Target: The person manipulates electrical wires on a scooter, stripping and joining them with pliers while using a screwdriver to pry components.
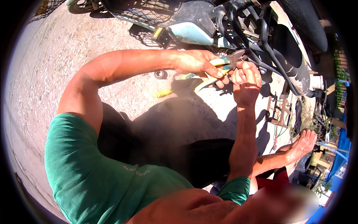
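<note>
My left hand (pixel 203 66) is wrapped round the yellow-and-teal handles of a pair of pliers (pixel 235 57). The dark jaws point right, toward the black tubes of a light-blue two-wheeler (pixel 192 33). Close beside the jaws is my right hand (pixel 247 77), its fingers curled and thumb and forefinger pinched together. Something small and thin shows at those fingertips, too small to name. Both forearms are bare, below green sleeves.
Black tubing (pixel 266 48) of the two-wheeler stands just beyond my hands. On the concrete ground lie a small round ring-like part (pixel 159 74) and a yellow object (pixel 163 93). At right, another person's hand (pixel 304 143) reaches in near a rusty metal frame (pixel 279 111).
</note>
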Demonstrator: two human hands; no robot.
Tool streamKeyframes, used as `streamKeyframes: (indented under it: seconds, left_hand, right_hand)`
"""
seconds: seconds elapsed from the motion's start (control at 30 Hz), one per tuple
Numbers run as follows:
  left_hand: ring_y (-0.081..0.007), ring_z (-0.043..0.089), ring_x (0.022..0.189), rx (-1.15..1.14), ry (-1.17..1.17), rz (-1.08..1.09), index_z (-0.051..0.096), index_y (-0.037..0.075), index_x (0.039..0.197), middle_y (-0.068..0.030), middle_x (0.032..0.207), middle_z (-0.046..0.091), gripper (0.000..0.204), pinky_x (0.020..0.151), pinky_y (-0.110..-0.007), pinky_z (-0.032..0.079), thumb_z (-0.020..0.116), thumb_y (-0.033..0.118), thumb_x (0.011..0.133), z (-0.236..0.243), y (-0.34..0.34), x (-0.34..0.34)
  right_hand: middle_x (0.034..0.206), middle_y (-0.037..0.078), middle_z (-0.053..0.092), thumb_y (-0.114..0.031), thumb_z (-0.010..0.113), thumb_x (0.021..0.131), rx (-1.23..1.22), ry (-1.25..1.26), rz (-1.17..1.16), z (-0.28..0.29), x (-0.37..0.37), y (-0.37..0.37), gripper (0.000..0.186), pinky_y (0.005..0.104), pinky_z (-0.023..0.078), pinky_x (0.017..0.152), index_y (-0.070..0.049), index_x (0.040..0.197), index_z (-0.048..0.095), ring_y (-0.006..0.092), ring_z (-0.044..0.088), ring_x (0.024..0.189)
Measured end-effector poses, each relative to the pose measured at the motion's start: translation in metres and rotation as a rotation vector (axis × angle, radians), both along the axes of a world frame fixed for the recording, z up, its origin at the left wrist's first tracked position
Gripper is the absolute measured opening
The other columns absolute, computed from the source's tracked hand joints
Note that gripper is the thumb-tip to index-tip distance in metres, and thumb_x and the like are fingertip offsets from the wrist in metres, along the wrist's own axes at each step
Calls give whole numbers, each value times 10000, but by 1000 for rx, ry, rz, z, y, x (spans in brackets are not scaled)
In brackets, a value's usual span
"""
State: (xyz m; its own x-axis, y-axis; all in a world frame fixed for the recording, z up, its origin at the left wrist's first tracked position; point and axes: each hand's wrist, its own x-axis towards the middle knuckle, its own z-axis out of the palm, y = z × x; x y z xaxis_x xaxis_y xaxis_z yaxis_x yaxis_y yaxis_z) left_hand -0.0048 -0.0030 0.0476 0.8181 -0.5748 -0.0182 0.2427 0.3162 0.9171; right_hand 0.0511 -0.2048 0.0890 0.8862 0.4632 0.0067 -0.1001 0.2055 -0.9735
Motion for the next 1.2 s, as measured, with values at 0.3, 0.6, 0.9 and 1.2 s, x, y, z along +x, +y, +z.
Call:
streamKeyframes:
  seconds: [0.3,0.6,0.9,1.2]
  left_hand:
    - [-180,660,1018,304,-115,117,619,37,1190,-100,1154,685,335,895,-379,493,631,283,963,-11,7,3]
    - [-201,669,976,506,-32,290,557,16,1234,-111,1107,674,332,791,-373,561,584,244,993,-51,68,14]
    - [-290,671,901,1079,-442,-229,713,110,1084,-138,983,716,317,799,-399,512,667,321,852,-238,49,-2]
    - [-368,656,970,1401,-410,-669,680,37,1078,-210,1039,682,340,834,-463,508,661,213,787,-265,57,-34]
  right_hand:
    - [672,-73,515,-118,576,964,-443,-320,-59,-3,-5,-2,148,194,269,475,-11,953,676,-10,371,551]
    - [615,-44,418,-110,512,962,-62,-30,32,19,11,-34,191,204,334,513,57,961,604,36,338,510]
    - [623,-47,459,-143,544,989,-70,-59,-84,5,7,-34,196,225,427,530,33,976,629,36,390,517]
    - [623,-45,459,-143,549,988,-128,-81,-101,-5,13,-36,198,206,339,498,37,996,633,31,373,521]
